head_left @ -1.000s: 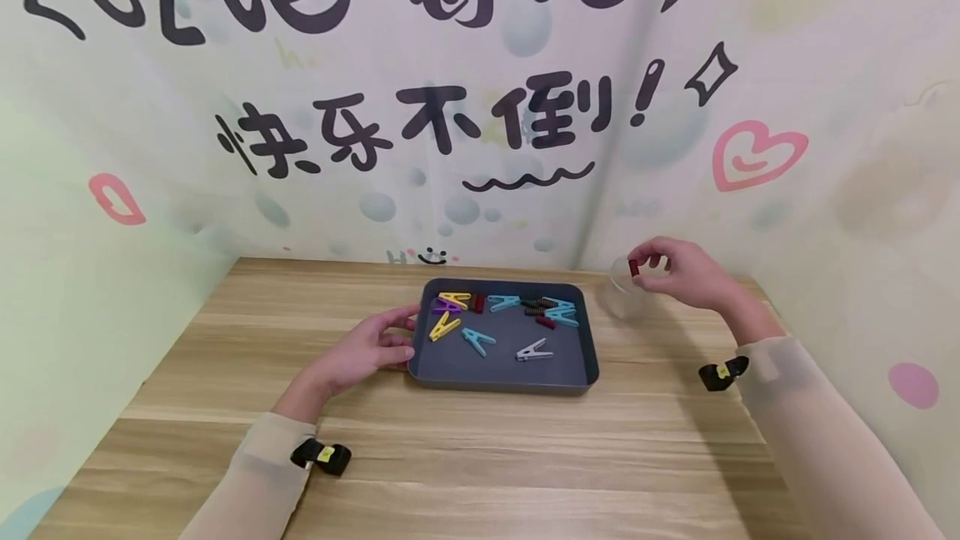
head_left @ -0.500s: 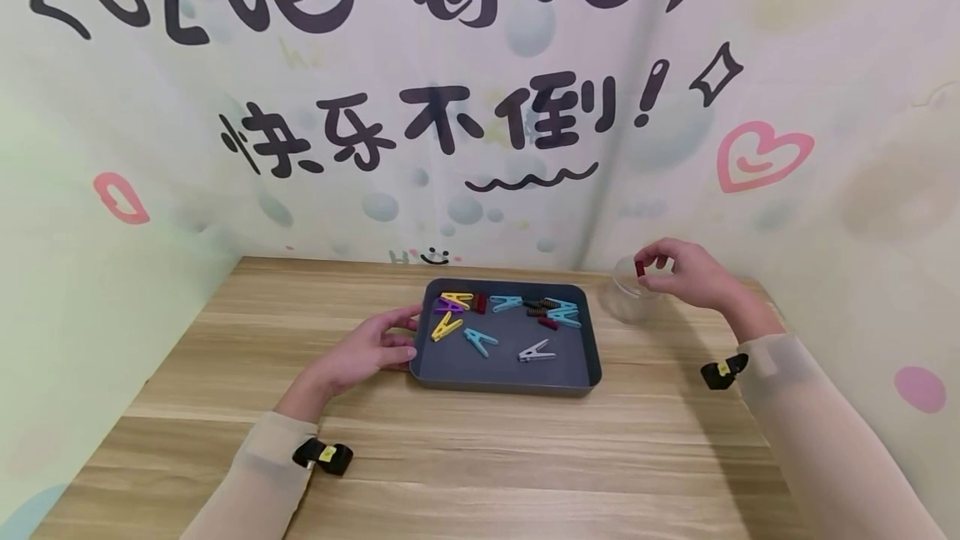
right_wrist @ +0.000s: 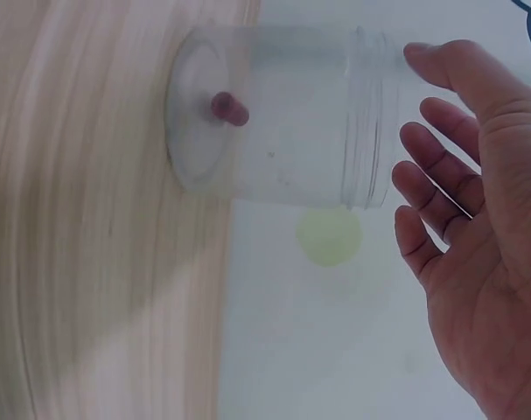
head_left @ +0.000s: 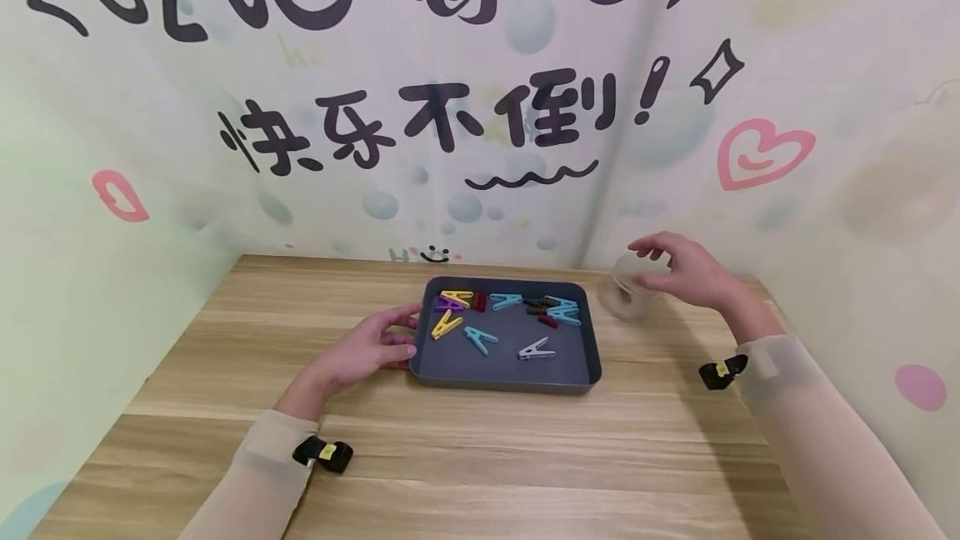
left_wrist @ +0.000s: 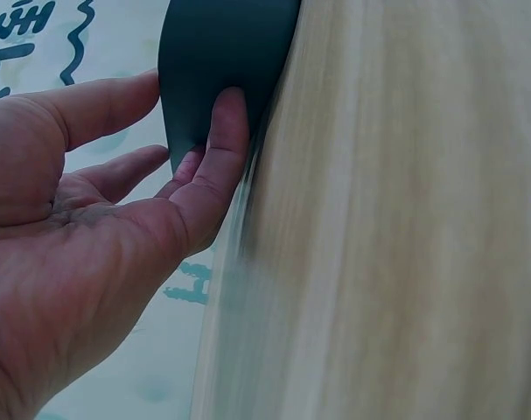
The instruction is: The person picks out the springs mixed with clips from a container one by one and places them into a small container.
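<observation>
Now the red piece (right_wrist: 230, 109) is released inside the clear jar (right_wrist: 300, 131), its transfer seemingly done; the right hand (head_left: 682, 271) is emptied, fingers relaxed, while the tray (head_left: 506, 387) is touched by the loose-fingered left hand (head_left: 366, 348).

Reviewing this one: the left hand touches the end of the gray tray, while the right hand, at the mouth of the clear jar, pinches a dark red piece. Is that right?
Not quite: the right hand pinches nothing. The right wrist view shows the dark red piece inside the clear jar. The left hand does touch the end of the gray tray.
</observation>
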The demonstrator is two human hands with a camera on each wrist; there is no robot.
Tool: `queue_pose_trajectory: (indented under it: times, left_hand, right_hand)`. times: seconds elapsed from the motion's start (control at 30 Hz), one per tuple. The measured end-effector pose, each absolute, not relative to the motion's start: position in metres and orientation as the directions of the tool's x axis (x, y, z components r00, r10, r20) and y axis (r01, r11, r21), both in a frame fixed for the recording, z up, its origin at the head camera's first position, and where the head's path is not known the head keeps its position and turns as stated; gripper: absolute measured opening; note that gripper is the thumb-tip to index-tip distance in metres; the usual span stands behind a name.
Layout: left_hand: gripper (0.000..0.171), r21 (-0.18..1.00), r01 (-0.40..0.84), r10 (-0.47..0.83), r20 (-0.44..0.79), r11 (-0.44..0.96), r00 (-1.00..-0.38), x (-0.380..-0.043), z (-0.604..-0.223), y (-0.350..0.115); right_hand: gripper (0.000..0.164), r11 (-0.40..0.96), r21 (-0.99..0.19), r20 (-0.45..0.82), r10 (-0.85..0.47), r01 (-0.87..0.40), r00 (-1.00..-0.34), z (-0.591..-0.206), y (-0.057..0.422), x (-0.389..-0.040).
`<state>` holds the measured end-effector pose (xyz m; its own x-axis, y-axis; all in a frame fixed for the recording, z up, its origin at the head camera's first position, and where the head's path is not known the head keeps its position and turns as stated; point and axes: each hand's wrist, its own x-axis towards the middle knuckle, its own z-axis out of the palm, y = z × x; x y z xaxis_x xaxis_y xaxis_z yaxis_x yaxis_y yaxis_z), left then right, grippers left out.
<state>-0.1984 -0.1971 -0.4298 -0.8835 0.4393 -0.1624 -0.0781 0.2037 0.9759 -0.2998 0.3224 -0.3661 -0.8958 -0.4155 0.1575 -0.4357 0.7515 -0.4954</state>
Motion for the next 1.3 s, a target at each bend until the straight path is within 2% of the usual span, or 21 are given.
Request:
queue_pose_trajectory:
  times: [0.4,0.8,1.3]
  left_hand:
    - [0.069,0.975,-0.074,0.439,-0.162,0.21,-0.884,-0.197,-0.428,-0.199]
    - [0.069,0.976,-0.072,0.445,-0.16,0.207,-0.881,-0.197,-0.429,-0.199]
    - [0.069,0.976,-0.066,0.452,-0.156,0.21,-0.878,-0.198,-0.43,-0.2]
  right_hand:
    - [0.051,0.729,-0.495,0.167,-0.455,-0.474,-0.875,-0.357,0.297,-0.299]
    - [0.048,0.687,-0.474,0.151,-0.554,-0.551,-0.819,-0.361,0.272,-0.297]
    - [0.05,0.64,-0.485,0.038,-0.666,-0.596,-0.745,-0.369,0.239,-0.3]
